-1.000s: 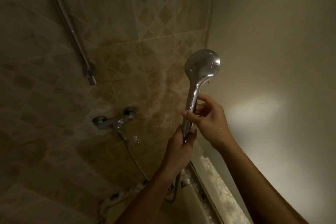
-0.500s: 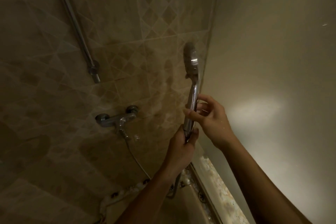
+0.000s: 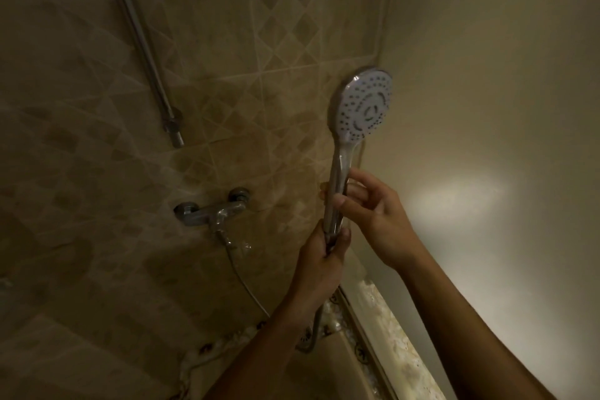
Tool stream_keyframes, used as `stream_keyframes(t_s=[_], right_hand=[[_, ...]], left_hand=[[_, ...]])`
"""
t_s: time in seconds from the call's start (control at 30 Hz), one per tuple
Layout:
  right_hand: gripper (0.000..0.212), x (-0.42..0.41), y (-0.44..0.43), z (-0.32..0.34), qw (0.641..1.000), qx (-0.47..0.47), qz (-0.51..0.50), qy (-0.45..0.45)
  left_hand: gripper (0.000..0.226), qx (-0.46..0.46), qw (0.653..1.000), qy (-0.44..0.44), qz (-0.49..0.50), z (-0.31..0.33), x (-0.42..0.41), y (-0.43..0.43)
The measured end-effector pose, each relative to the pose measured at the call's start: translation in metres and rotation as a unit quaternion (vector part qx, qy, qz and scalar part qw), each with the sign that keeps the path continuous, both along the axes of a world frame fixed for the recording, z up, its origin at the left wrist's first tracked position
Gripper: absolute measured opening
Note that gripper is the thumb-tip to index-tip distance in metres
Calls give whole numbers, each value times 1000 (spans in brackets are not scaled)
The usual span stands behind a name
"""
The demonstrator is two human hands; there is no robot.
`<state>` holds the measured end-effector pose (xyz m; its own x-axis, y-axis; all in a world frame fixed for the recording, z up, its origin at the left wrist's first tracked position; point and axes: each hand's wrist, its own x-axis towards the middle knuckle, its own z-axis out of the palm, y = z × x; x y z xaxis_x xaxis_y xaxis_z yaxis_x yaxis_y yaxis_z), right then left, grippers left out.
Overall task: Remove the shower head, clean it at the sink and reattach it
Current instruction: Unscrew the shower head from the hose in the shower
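Note:
A chrome shower head [image 3: 363, 107] with a white nozzle face stands upright in the corner of the shower, its face turned toward me. My right hand [image 3: 373, 211] pinches the chrome handle around its middle with thumb and fingers. My left hand [image 3: 319, 265] is closed around the handle's bottom end, where the metal hose [image 3: 248, 286] joins it. The hose loops down below my hands and runs up to the wall mixer tap [image 3: 211, 209].
A chrome riser rail [image 3: 139, 39] slants down the tiled wall at upper left and ends above the tap. A plain pale wall fills the right side. A patterned ledge [image 3: 399, 354] runs along the bottom right.
The shower head has turned about its handle: its chrome back faced me, then its edge, now its white nozzle face. Both hands have stayed at the handle.

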<state>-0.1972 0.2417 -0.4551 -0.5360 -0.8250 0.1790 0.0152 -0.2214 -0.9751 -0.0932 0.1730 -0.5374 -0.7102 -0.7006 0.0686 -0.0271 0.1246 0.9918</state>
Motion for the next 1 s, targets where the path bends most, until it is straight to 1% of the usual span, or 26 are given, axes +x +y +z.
stream_keyframes(t_s=[0.07,0.1,0.13,0.2,0.23,0.33,0.4,0.47,0.5,0.57,0.63,0.67,0.73,0.9,0.93,1.0], right_hand=[[38,0,3,-1,1000,-9,29,0],[38,1,3,0,1000,-3,26,18],[39,3,3,0,999,6,8,50],[45,7,1,1,992,15,-37,117],[47,9,0,1,990,13,-56,128],[47,8,-1,0,992,9,-67,110],[45,6,0,0,997,2,-33,64],[41,5,2,-1,1000,2,-3,24],[40,6,2,-1,1000,8,-5,26],[41,9,1,1,996,32,-41,78],[49,14,-1,1,987,48,-91,126],[51,15,-3,1,985,46,-106,128],[49,14,-3,1,989,31,-103,105],[52,5,6,3,1000,12,8,-1],[50,5,7,3,1000,15,12,2],[47,10,5,3,998,35,-22,56]], left_hand=[[27,-17,1000,4,11,2,1,-2],[22,-23,1000,3,17,1,1,-3],[19,-25,1000,1,16,1,2,-3],[22,-31,999,-6,10,3,1,-3],[23,-29,999,-9,9,3,1,-3],[23,-21,1000,-6,11,5,3,-3],[30,-20,1000,4,12,6,5,-3],[29,-19,1000,7,14,6,7,-2],[27,-16,1000,3,14,7,8,-2],[14,-10,1000,-11,9,5,8,-2],[22,-7,1000,-20,-1,3,7,-2],[28,-5,1000,-21,-1,2,8,-1],[29,-4,1000,-18,5,2,8,-2],[29,-10,1000,-14,12,4,7,0],[29,-10,1000,-17,14,3,6,1],[29,-12,1000,-23,13,1,4,3]])
